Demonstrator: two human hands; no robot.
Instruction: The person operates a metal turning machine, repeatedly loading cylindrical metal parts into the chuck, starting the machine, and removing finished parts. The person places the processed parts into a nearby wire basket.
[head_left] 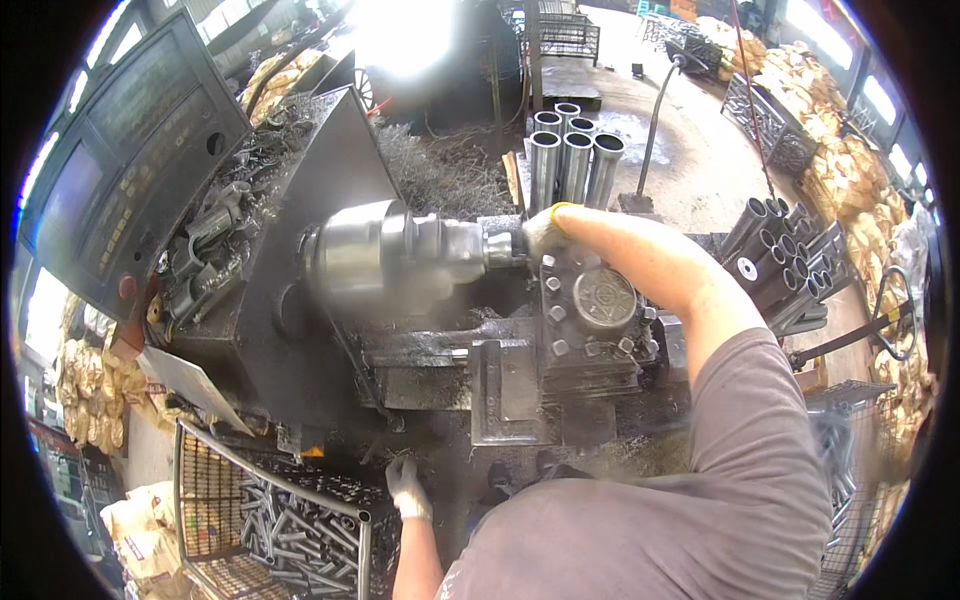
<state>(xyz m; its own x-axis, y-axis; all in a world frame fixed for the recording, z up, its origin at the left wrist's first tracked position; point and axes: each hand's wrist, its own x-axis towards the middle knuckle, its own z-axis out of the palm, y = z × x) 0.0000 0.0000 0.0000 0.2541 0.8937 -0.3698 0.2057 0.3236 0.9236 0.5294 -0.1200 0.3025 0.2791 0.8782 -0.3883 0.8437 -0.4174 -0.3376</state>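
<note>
The part (504, 249) you are working with sits at the mouth of the lathe, between the blurred chuck (360, 250) and your gloved right hand (545, 232), just beyond the tool post (603, 298). That right hand is at the part's near end, but your wrist hides most of the fingers, so I cannot tell whether they pinch it or only rest against it. Your left hand (406, 486), also gloved, hangs low beside the basket (364, 545); nothing shows in it, though I cannot make out how far its fingers are spread.

Judging by its bright metal, the part should be stiff, fairly heavy for its size and hard to break. Its smooth round surface may be slippery if oily, and its edges could be sharp. Take hold around the outer end, well clear of the chuck, whose blur suggests it may be turning.

The wire-sided basket at your lower left holds a loose heap of short grey tubes (300, 532). Beyond the tool post, six wider tubes (576, 155) stand upright, open ends up. To your right, more tubes (765, 245) lie stacked at a tilt. The crate (765, 118) farther off holds dark pieces too small to identify.
</note>
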